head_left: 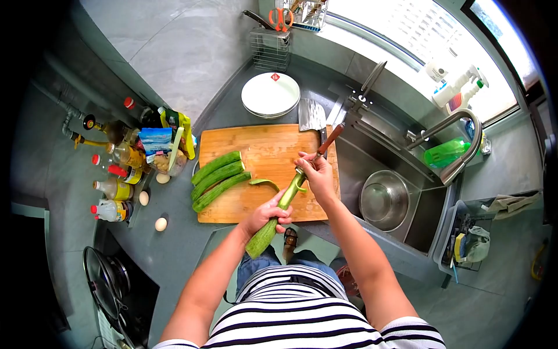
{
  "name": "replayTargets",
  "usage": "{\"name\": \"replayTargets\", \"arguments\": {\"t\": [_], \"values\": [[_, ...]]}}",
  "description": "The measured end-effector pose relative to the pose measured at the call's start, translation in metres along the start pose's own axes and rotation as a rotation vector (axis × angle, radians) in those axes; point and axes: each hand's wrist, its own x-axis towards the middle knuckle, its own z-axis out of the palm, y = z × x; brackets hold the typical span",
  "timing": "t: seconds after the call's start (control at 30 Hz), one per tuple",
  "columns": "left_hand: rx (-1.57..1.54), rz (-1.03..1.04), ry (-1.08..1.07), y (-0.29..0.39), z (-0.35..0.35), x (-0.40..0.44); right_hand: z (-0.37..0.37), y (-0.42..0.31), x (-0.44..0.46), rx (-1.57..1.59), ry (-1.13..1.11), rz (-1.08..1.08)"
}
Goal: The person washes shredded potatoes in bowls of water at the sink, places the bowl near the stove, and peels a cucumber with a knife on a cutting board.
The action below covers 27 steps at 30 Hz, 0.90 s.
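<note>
My left hand (268,216) is wrapped round a long green luffa (263,237), tilted with its lower end toward my body. Pale, peeled flesh shows along its upper part. My right hand (315,176) grips a peeler (330,141) with a reddish-brown handle; its head is at the luffa's upper end, partly hidden by my fingers. A curl of peel hangs there. Below lies a wooden cutting board (267,139), with three more green luffas (218,179) side by side on its left. A strip of peel (265,183) rests near them.
A cleaver (313,115) lies at the board's top right, beside stacked white plates (271,93). To the right is the sink (421,224) with a metal bowl (384,199) and faucet (450,119). Bottles (113,189) and eggs (161,224) stand left.
</note>
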Motion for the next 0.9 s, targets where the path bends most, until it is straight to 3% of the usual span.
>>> {"name": "replayTargets", "arguments": {"t": [0.07,0.23,0.33,0.37,0.57,0.67,0.73,0.9], "values": [[-0.031,-0.014,0.043,0.001,-0.003,0.000,0.001,0.007,0.004,-0.043,0.018,-0.031],[-0.032,0.027,0.084,0.002,-0.015,-0.012,-0.015,-0.009,0.009,-0.552,0.139,-0.030],[0.003,0.094,0.223,0.001,-0.022,-0.012,-0.008,-0.011,0.003,-0.229,0.033,-0.108],[0.014,0.103,0.271,0.000,-0.021,-0.008,-0.003,-0.011,-0.003,-0.079,-0.007,0.023],[0.085,0.042,0.177,0.003,-0.017,0.005,0.020,-0.013,-0.034,-0.600,-0.334,-0.249],[0.076,-0.015,0.086,0.003,-0.014,0.002,0.014,-0.015,-0.015,-0.397,-0.198,-0.209],[0.089,-0.053,0.021,0.005,-0.002,-0.001,0.004,-0.005,0.000,-0.039,-0.118,0.007],[0.199,-0.059,0.093,0.009,-0.003,-0.008,-0.009,-0.006,0.011,0.079,0.026,0.125]]}}
